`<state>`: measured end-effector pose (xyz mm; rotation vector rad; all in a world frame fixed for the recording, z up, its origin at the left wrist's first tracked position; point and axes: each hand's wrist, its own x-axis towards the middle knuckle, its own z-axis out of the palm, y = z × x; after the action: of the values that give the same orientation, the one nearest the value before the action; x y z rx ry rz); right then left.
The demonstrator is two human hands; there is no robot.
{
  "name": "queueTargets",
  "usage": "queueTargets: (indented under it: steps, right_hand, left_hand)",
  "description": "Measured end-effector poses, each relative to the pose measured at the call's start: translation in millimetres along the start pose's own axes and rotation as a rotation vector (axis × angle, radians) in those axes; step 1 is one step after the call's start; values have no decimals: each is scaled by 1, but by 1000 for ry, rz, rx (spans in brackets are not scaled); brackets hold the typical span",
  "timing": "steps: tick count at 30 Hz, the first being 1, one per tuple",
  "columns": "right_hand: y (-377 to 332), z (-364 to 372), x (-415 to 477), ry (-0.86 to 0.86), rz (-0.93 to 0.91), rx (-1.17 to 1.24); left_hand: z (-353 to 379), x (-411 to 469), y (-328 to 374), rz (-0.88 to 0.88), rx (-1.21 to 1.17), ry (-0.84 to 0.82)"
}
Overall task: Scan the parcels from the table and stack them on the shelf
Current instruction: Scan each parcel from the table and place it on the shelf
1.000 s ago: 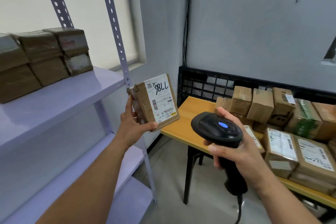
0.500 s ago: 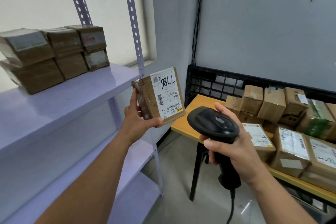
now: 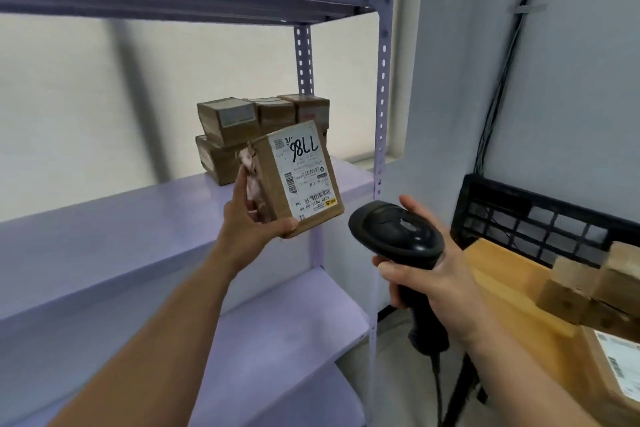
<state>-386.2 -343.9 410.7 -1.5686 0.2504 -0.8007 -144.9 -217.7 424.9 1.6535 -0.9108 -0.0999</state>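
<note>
The left hand has its grip clamped on a labelled parcel, held in the air before the middle shelf, near the stacked boxes. The right hand clutches the barcode scanner. One-handed placing could nudge that stack, which looks, perhaps, slightly uneven.

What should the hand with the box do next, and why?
Probably move the parcel forward and set it on the shelf beside the stacked parcels. The left hand grips it just in front of that stack, with bare shelf next to it; the right hand only holds the scanner.
</note>
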Motion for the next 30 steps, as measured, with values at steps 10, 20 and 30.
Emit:
queueTargets:
  steps: [10,20,30]
  right_hand:
    - [7,76,54,-188,14,3]
    - [20,127,83,-229,17,-6]
    - [31,136,115,-160,-10,10]
  left_hand:
    - [-108,19,-25,-269,122,252]
    - [-134,51,-50,-296,415,359]
    - [-148,94,-71,-292,532,220]
